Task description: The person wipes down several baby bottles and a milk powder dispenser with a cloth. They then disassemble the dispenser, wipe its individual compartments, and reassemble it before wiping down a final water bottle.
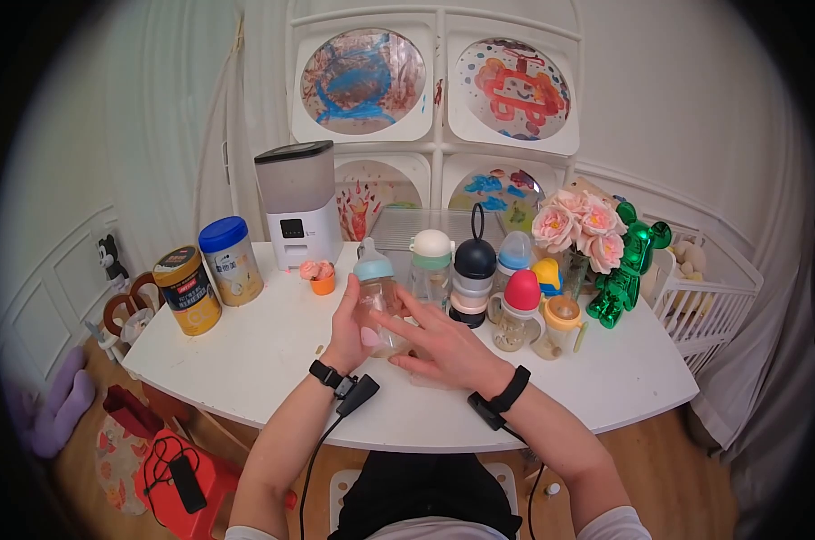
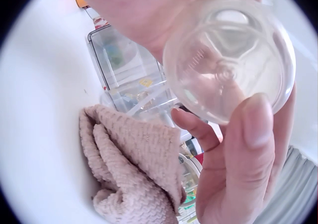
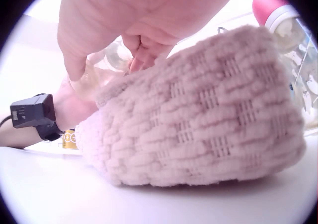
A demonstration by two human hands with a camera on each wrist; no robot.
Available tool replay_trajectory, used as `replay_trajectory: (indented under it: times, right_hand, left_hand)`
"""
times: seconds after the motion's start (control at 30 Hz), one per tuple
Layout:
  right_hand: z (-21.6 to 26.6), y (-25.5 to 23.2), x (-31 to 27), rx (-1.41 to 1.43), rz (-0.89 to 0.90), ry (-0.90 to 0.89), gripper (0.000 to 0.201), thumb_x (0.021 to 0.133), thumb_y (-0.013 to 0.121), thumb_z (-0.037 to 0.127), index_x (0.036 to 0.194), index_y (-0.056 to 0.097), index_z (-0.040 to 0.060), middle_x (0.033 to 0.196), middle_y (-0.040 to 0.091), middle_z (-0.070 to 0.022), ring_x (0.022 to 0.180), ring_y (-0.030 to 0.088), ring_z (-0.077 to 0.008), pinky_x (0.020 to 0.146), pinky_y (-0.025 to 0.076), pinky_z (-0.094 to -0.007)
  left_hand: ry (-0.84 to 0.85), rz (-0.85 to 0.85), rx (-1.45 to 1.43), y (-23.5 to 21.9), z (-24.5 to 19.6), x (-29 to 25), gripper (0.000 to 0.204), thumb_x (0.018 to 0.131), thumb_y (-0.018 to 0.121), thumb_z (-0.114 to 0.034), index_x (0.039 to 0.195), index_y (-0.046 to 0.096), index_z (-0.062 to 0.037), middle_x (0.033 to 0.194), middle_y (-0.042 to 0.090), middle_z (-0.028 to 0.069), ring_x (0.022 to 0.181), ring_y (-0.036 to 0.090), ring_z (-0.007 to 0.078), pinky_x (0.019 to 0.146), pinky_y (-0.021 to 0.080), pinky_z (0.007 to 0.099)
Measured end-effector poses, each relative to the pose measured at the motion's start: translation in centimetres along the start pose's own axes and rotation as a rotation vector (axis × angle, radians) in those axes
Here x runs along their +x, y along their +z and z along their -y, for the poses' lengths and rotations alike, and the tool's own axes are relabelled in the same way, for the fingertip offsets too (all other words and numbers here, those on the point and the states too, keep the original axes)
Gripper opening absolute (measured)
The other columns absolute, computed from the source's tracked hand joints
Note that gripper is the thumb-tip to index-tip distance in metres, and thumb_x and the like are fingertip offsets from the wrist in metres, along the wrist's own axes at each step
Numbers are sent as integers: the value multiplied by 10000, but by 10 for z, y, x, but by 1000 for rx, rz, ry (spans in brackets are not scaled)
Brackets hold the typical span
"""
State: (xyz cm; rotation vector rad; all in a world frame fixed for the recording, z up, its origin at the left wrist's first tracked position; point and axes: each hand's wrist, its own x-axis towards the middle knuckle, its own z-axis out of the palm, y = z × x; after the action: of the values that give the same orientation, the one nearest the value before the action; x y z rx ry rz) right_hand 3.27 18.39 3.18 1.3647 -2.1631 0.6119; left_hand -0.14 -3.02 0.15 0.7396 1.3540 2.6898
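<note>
A clear baby bottle (image 1: 374, 270) with a light blue collar and a teat stands upright between my two hands, over the middle of the table. My left hand (image 1: 343, 324) grips its left side. From the right, my right hand (image 1: 448, 346) reaches across and holds it, fingers over the side and thumb near the bottom edge. The bottle's round base (image 2: 226, 72) faces the left wrist camera and looks bare. Close under my right hand, a folded pink-beige towel (image 3: 198, 114) lies on the table; in the head view it is hidden.
Two formula tins (image 1: 191, 297) and a white dispenser (image 1: 301, 211) stand at the left, near an orange cup (image 1: 321, 285). To the right are a stacked container with a dark lid (image 1: 473, 259), a red-capped bottle (image 1: 521, 292), other bottles, pink roses (image 1: 583, 225) and a green bear figure (image 1: 630, 270).
</note>
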Motion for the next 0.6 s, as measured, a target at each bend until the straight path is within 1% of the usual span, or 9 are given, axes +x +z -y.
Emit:
replay_trajectory:
  times: [0.03, 0.1, 0.13, 0.2, 0.3, 0.43, 0.5, 0.53, 0.6]
  right_hand:
    - [0, 0, 1, 0, 0, -1, 725, 951, 759, 280, 1611, 460, 252, 1629, 402, -209, 1270, 599, -377, 1016, 561, -438]
    - [1, -1, 2, 50, -103, 52, 690, 968, 733, 325, 1589, 472, 176, 1489, 557, -232, 1202, 654, -338, 926, 587, -433]
    - [1, -3, 2, 50, -102, 53, 690, 968, 733, 325, 1589, 472, 176, 1489, 557, -232, 1202, 654, -338, 926, 587, -433]
    - [2, -6, 1, 25, -89, 165, 699, 980, 713, 377, 1579, 465, 114, 1335, 686, -178, 1139, 686, -326, 879, 590, -422]
    - [-5, -3, -2, 52, -4, 239, 750, 980, 725, 402, 1613, 430, 129, 1329, 709, -136, 1135, 704, -306, 916, 574, -409]
    - [-4, 2, -2, 72, -55, 229, 772, 967, 738, 420, 1607, 433, 115, 1303, 728, -122, 1142, 704, -295, 913, 574, -412]
    - [-4, 1, -3, 61, -53, 215, 791, 960, 746, 433, 1606, 423, 110, 1222, 763, -107, 1123, 717, -304, 908, 575, -412]
    - [-2, 0, -2, 62, -53, 215, 791, 960, 746, 433, 1606, 423, 110, 1222, 763, -107, 1123, 717, -304, 908, 575, -412]
    - [1, -4, 0, 129, 41, 291, 817, 950, 755, 438, 1606, 408, 98, 1165, 782, -93, 1096, 730, -320, 903, 576, -411]
  left_hand:
    - [1, 0, 0, 4, -2, 0, 671, 1109, 385, -623, 1394, 565, -44, 1284, 682, 120, 1206, 648, 242, 1077, 503, 399]
    - [-3, -317, 25, 15, -7, 2, 662, 1113, 368, -625, 1348, 591, -47, 1253, 694, 108, 1161, 669, 229, 1048, 520, 396]
    - [-4, -317, 24, 12, -7, 4, 662, 1113, 368, -625, 1348, 591, -47, 1253, 694, 108, 1161, 669, 229, 1048, 520, 396]
    - [59, -259, 111, 1, -5, 9, 690, 1097, 363, -665, 1319, 590, -53, 1224, 695, 112, 1129, 679, 223, 1054, 518, 425]
    - [71, -219, 126, 4, -7, 8, 680, 1088, 385, -670, 1298, 593, -57, 1175, 695, 112, 1103, 678, 231, 1039, 520, 431]
    - [77, -118, 43, 11, -7, 3, 683, 1072, 416, -685, 1295, 593, -64, 1157, 690, 108, 1083, 676, 241, 1036, 517, 446]
    - [98, -36, -9, 4, -3, 3, 694, 1062, 430, -695, 1321, 573, -67, 1185, 681, 106, 1089, 670, 247, 1045, 508, 466]
    - [98, -37, -9, 5, -2, 2, 694, 1062, 430, -695, 1321, 573, -67, 1185, 681, 106, 1089, 670, 247, 1045, 508, 466]
    - [78, -83, 85, 8, -2, 0, 709, 1052, 439, -709, 1348, 551, -75, 1217, 670, 104, 1104, 661, 244, 1063, 495, 471]
